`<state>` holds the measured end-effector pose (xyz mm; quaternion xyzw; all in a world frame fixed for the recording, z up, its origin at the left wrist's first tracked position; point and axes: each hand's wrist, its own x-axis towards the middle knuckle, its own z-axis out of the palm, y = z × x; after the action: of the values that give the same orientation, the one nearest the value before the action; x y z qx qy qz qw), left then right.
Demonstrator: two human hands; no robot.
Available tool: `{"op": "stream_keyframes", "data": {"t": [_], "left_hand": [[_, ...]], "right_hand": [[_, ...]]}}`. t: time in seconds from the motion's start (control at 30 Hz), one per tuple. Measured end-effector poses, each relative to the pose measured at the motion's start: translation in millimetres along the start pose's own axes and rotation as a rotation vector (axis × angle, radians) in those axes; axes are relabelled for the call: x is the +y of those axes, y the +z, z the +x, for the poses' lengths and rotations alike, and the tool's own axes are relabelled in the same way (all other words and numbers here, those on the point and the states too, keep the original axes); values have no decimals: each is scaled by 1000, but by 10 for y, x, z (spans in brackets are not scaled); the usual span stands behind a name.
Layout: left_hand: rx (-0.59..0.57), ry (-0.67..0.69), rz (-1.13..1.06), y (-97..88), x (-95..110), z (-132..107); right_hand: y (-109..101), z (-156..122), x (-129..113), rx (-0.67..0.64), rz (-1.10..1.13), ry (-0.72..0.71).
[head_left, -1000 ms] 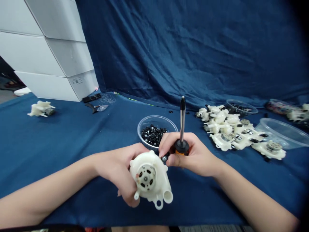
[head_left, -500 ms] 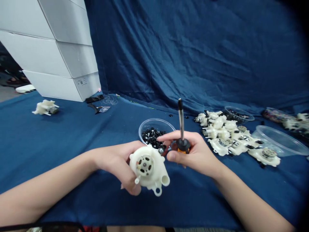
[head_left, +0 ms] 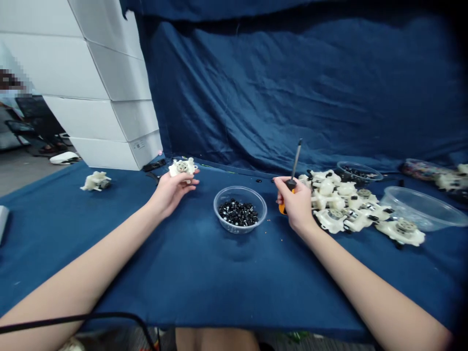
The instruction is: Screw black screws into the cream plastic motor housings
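My left hand [head_left: 171, 189] is stretched out to the far left of the blue table and holds a white plastic motor housing [head_left: 182, 167] in its fingers. My right hand [head_left: 295, 201] grips a screwdriver [head_left: 293, 168] with an orange and black handle, its shaft pointing up. That hand sits beside a pile of white motor housings [head_left: 345, 202]. Between the two hands stands a clear bowl of small black parts [head_left: 240, 209].
One more white housing [head_left: 95, 181] lies at the far left near stacked white boxes [head_left: 98, 83]. A large empty clear bowl [head_left: 426, 208] and a smaller dish of black parts [head_left: 359, 171] stand at the right. Blue cloth [head_left: 204, 273] covers the table and hangs behind.
My left hand has carried the white housing away from in front of me out to the far left. My right hand has moved right with the screwdriver to the pile of housings.
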<state>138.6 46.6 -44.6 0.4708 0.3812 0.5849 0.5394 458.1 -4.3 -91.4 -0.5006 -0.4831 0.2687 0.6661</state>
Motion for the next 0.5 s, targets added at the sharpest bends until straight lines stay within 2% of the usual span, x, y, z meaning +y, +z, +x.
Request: {"op": "stream_keyframes", "data": {"t": [0.13, 0.3, 0.4, 0.5], "left_hand": [[35, 28, 38, -55, -85, 94], [-59, 153, 88, 170, -46, -72], [-257, 253, 162, 354, 17, -321], [-489, 145, 121, 477, 45, -572]], "right_hand": [[32, 3, 110, -98, -107, 13], [59, -69, -24, -201, -143, -90], [68, -165, -217, -263, -102, -168], [73, -280, -413, -413, -46, -200]]}}
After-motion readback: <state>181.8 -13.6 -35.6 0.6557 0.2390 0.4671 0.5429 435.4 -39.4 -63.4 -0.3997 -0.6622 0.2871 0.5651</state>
